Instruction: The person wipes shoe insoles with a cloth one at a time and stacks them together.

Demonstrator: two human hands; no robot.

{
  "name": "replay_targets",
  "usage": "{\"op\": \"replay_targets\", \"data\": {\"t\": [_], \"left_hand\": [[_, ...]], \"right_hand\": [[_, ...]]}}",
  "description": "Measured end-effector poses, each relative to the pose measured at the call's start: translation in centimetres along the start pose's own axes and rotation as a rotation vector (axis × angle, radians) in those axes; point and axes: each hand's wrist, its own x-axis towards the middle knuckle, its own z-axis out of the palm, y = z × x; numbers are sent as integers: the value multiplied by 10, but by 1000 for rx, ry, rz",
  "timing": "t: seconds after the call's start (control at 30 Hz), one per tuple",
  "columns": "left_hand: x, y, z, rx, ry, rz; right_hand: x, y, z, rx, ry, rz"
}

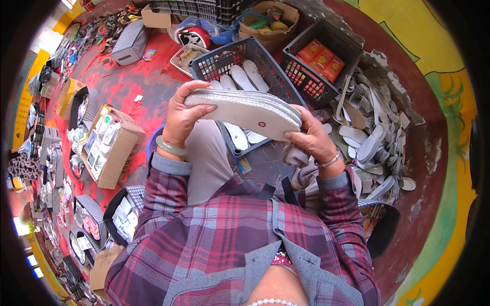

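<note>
Between my two hands is a stack of several pale grey-white insoles (240,109), lying one on another and slightly bowed. My left hand (185,113) grips one end, thumb below and fingers over the top edge. Round the other end my right hand (312,136) is closed, its thumb on the lowest insole near a small dark round mark. Just beyond the stack stands a dark plastic crate (224,60) with more insoles (248,75) in it. The stack hides part of that crate.
To the right lies a large heap of loose insoles (371,140) against the wall. Another dark crate (296,67) holds red-orange boxes (320,60). A cardboard box (118,148) of white items stands at left, among checkered bins (130,43). A paper bag (273,23) sits at the back.
</note>
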Motion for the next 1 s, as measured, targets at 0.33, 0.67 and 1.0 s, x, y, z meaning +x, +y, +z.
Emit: {"op": "replay_targets", "data": {"t": [0.33,0.67,1.0], "left_hand": [[23,-26,50,-751,65,-98],[54,-56,111,-782,146,-310],[44,-106,87,-1021,8,-688]], "right_hand": [[7,13,14,285,293,-190],[8,20,28,63,288,-89],[11,-18,-57,842,418,-257]]}}
